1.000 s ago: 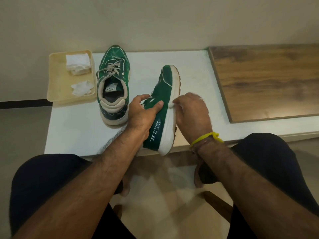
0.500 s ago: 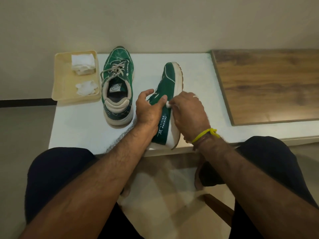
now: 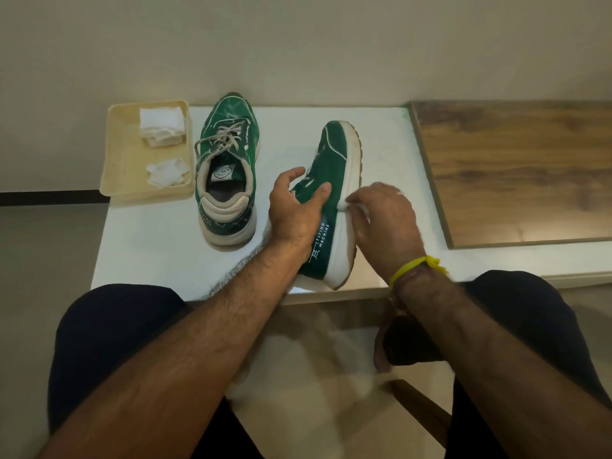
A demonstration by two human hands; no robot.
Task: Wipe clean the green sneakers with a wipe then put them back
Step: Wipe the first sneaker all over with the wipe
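wipe (image 3: 352, 204) mostly hidden under right hand (image 3: 384, 223), on tilted sneaker (image 3: 331, 180)

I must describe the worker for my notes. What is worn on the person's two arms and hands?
Both forearms are bare, with no sleeves and no gloves. The right hand side has a thin yellow band tied round the wrist, knotted on its outer side, with a darker thread beside it. The left hand and its wrist carry nothing that I can see.
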